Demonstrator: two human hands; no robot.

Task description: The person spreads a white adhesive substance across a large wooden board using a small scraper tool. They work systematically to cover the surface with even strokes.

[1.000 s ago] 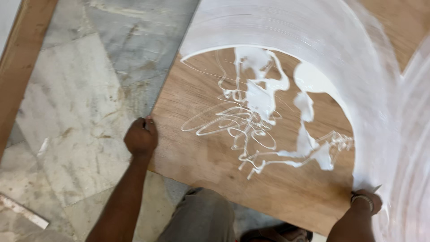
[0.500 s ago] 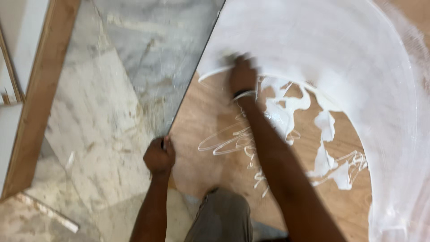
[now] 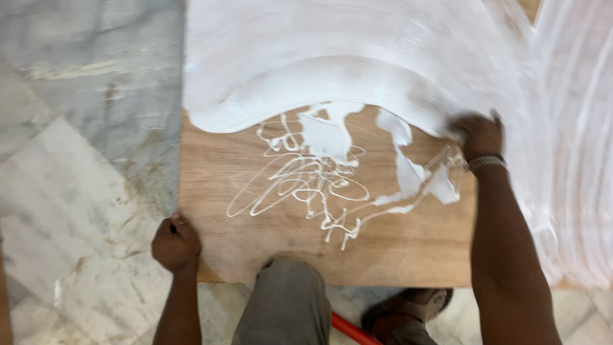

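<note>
You are looking down at one wooden board (image 3: 383, 249) lying flat on a grey-and-white marble floor (image 3: 83, 160). White glue (image 3: 357, 57) covers the board's far half in one wide smeared sheet, with thin looping squiggles and a few thicker blobs on the bare wood nearer you.

Your two hands are both in view. Your left hand (image 3: 175, 243) sits at the board's near left corner, its grip curled shut over the left edge. Your right hand (image 3: 479, 134), with one metal bracelet (image 3: 486, 162) at the wrist, presses down on the board towards its right edge, just where the smeared sheet meets the bare wood; I cannot tell whether its grip holds anything.

One bent knee in grey trousers (image 3: 284, 306) rests at the board's near edge. One red handle (image 3: 348, 329) lies on the floor beside one sandalled foot (image 3: 408, 313).
</note>
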